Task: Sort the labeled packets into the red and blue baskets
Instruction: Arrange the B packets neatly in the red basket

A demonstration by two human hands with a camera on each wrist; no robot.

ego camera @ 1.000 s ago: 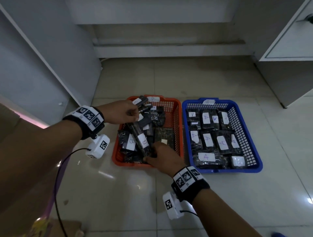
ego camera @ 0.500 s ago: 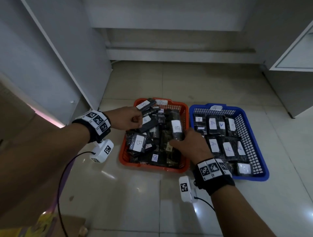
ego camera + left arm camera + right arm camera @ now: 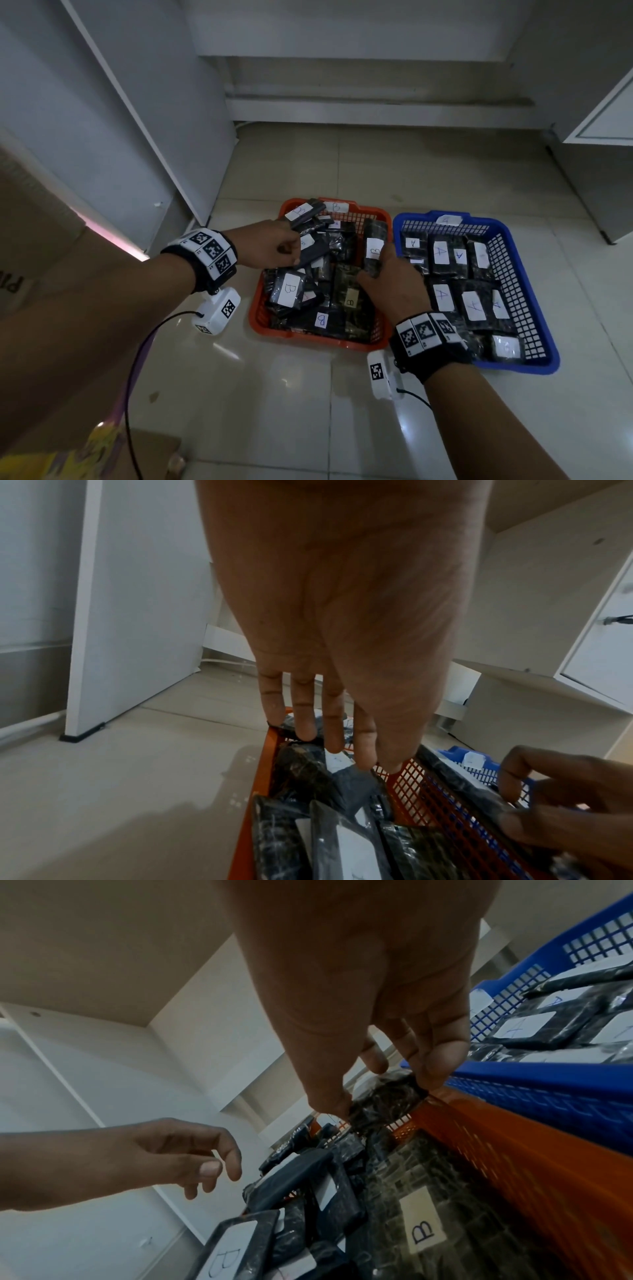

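Observation:
The red basket (image 3: 255,308) holds several dark packets labelled B, and the blue basket (image 3: 534,301) to its right holds several labelled A. My right hand (image 3: 380,263) pinches a dark B packet (image 3: 375,236) between thumb and fingers. That packet stands on edge against the red basket's right wall, as the right wrist view shows at the packet (image 3: 383,1104). My left hand (image 3: 294,246) hovers over the basket's back left corner. Its fingers (image 3: 337,737) are straight, their tips at the piled packets, gripping nothing.
A white cabinet panel (image 3: 144,137) stands close on the left and another cabinet (image 3: 596,164) on the right. A cardboard box (image 3: 30,274) lies at the left edge. A black cable (image 3: 137,370) hangs from my left wrist. Tiled floor (image 3: 274,394) lies in front of the baskets.
My right hand moved from the red basket's front edge to its right wall, bringing a B packet up on edge. My left hand stayed at the back left corner and its fingers loosened.

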